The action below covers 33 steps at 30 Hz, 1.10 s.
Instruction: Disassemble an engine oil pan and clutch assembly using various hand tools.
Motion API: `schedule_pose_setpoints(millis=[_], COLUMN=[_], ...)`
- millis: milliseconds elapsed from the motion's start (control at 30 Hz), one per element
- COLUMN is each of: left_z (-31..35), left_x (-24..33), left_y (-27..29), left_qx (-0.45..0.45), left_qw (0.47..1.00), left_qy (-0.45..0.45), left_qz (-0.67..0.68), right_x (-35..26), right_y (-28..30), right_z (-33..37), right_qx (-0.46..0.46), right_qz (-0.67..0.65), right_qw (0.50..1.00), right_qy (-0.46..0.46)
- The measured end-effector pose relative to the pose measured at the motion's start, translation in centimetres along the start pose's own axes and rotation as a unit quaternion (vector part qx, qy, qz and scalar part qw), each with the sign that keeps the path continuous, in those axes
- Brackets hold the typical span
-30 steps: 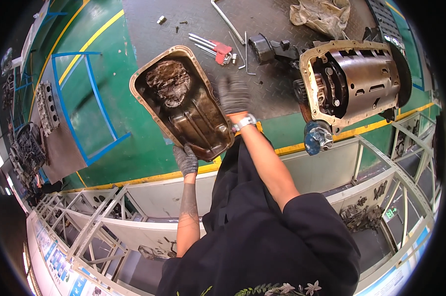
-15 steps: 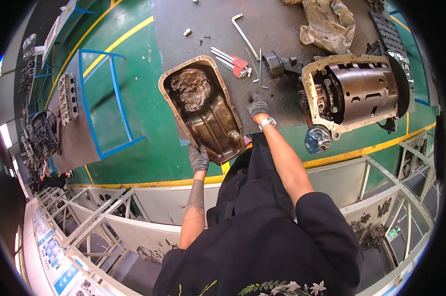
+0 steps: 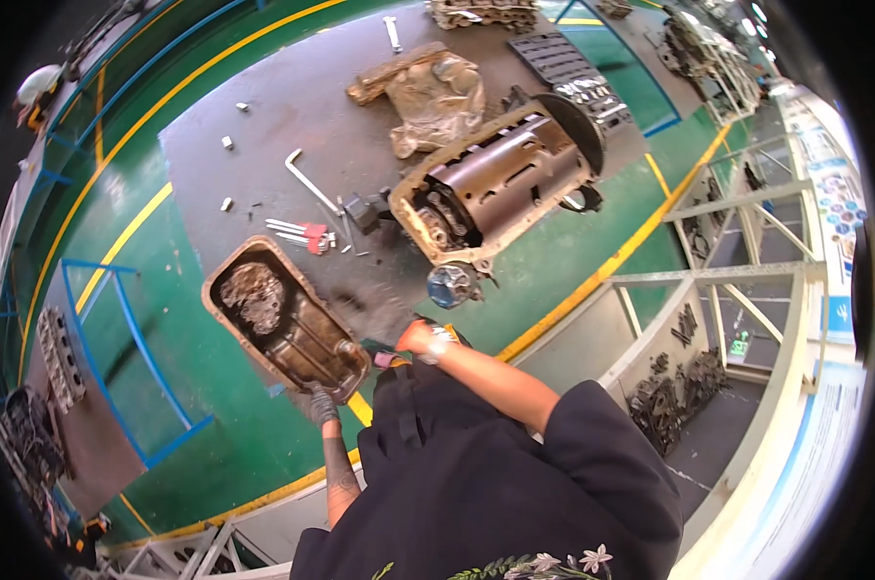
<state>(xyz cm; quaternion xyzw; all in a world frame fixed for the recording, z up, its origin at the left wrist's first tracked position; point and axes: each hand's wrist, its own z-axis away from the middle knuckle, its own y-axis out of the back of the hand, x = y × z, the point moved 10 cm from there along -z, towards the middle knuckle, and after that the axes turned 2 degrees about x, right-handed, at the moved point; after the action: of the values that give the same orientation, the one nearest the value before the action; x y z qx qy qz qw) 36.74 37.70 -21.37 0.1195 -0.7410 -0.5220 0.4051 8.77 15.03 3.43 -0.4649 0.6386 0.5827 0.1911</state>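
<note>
My left hand [image 3: 322, 404], in a grey glove, grips the near end of an oil pan [image 3: 307, 333]. The pan lies open side up at the table's near edge, tilted away to the left, its inside brown and oily with a crumpled lump [image 3: 254, 298] at the far end. My right hand [image 3: 387, 315], gloved, is a blur of motion just right of the pan, so its fingers cannot be read. Beyond it stands an engine block [image 3: 500, 184], its pale gasket rim facing up, with a blue-ended oil filter [image 3: 449, 286] at its near corner.
Behind the pan lie a red-holder hex key set [image 3: 314, 235], a long L-shaped wrench [image 3: 312, 181] and small sockets [image 3: 228, 142]. A dirty cloth [image 3: 437, 101] sits behind the engine block. Dark trays of parts [image 3: 558, 60] are at the far right. White metal racks [image 3: 795, 280] stand to the right.
The view has turned to the right, so the table appears further left and rotated. My right hand has drawn back from the table towards my body and is blurred. My left hand stays on the pan.
</note>
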Motion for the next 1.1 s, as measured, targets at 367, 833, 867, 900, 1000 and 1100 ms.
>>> schedule_pose_setpoints(millis=[367, 833, 867, 900, 1000, 1100], left_z=[-0.5, 1.4, 1.2, 1.2, 3.1, 7.7], left_x=[4.3, 34.0, 35.6, 36.7, 44.4, 58.0], left_y=[1.8, 5.8, 4.5, 3.4, 3.0, -2.1], left_qx=[-0.146, -0.131, -0.170, -0.201, -0.361, -0.495], left_qw=[0.957, 0.942, 0.909, 0.868, 0.815, 0.625], left_qy=[0.217, -0.034, -0.010, 0.019, -0.021, -0.205], left_qz=[0.126, 0.306, 0.382, 0.454, 0.452, 0.568], right_x=[11.0, 17.1, 16.4, 14.3, 5.0, 5.9], right_y=[22.0, 22.3, 22.6, 23.8, 24.9, 32.2], right_z=[-1.0, -2.7, -3.5, -4.5, -6.2, -6.5], right_qx=[0.067, -0.017, -0.024, -0.016, -0.126, 0.013], right_qz=[0.427, 0.398, 0.398, 0.382, 0.530, 0.310], right_qw=[0.876, 0.869, 0.872, 0.891, 0.834, 0.947], right_qy=[-0.216, -0.292, -0.282, -0.245, 0.086, -0.088])
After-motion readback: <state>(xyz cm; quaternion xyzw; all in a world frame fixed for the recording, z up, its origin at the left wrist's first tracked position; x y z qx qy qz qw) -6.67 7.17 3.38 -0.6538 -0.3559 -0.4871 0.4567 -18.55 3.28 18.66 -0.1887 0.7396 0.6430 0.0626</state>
